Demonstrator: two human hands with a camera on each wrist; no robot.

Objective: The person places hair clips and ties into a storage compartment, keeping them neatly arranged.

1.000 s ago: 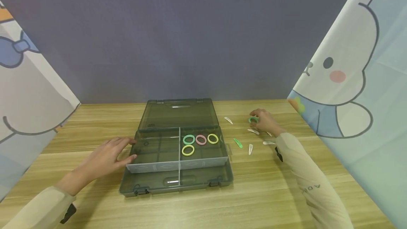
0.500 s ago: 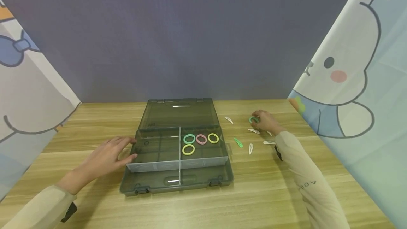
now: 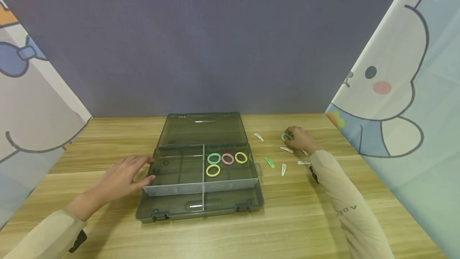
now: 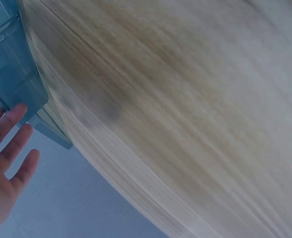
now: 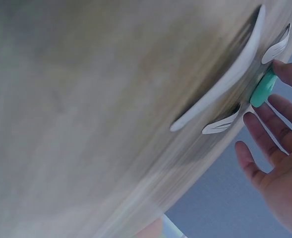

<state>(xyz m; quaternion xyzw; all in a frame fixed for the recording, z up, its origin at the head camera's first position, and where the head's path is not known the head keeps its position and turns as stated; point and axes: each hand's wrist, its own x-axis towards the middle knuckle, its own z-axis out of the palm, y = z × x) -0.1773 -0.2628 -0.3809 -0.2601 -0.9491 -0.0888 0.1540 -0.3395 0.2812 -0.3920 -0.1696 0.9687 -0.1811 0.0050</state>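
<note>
At the right of the table, my right hand (image 3: 301, 139) pinches a teal hair tie (image 5: 263, 89) between thumb and fingertips, low over the wood; the ring overlaps the tabletop in the right wrist view. White snap hair clips (image 5: 221, 124) lie just beside these fingers. My left hand (image 3: 120, 176) rests at the left wall of a dark see-through storage box (image 3: 235, 211), its thumb and fingers spread along the edge. In the box's back right compartment sit a teal hair tie (image 3: 209, 159), a pink one (image 3: 222, 160) and two yellow ones (image 3: 213, 176).
The box lid (image 3: 203, 131) lies folded back toward the grey wall (image 3: 215, 43). A light divider (image 3: 172, 189) separates the front compartments from the back ones. Between box and right hand lie a green snap clip (image 3: 269, 162) and several white ones (image 3: 283, 170).
My right hand has shifted very slightly right, staying at the teal hair tie. The left hand keeps its place on the box edge.
</note>
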